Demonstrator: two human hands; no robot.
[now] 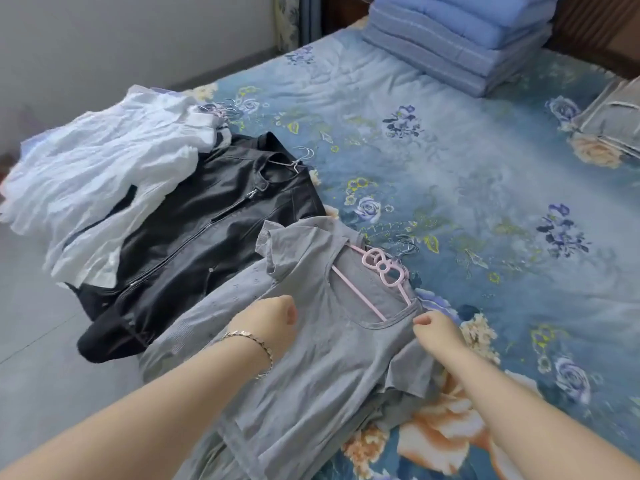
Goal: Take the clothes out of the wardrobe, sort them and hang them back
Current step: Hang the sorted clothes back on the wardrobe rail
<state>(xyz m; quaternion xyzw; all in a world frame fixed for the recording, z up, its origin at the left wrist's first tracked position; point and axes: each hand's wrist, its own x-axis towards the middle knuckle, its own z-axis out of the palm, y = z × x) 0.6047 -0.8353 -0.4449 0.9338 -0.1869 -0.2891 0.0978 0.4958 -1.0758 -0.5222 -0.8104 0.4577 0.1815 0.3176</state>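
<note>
- While both bare forearms reach in from the near edge, the left hand (273, 317) rests knuckles-down on the chest of the grey dress (311, 368), fingers curled under (whether they grip cloth cannot be told); a bracelet (252, 344) circles its wrist.
- The right hand (433, 327) pinches the dress's shoulder just beside the neckline.
- That dress lies flat at the near-left edge of the bed (450, 168), its long axis running diagonally from near-left to far-right, neckline pointing far-right.
- Inside the neckline sits a pink hanger (382, 268) with a bow-shaped top, its hook aimed away towards the middle of the bed.
- Just beyond to the left, touching the dress, lies a black jacket (194, 244), zipped, on the same diagonal: collar far-right, hem drooping over the bed's edge above the floor (34, 341).
- A crumpled white garment (104, 174) overlaps the jacket's left side.
- Far back, well apart, stands a stack of folded blue quilts (460, 39); a grey pillow (609, 123) lies at the right edge.
</note>
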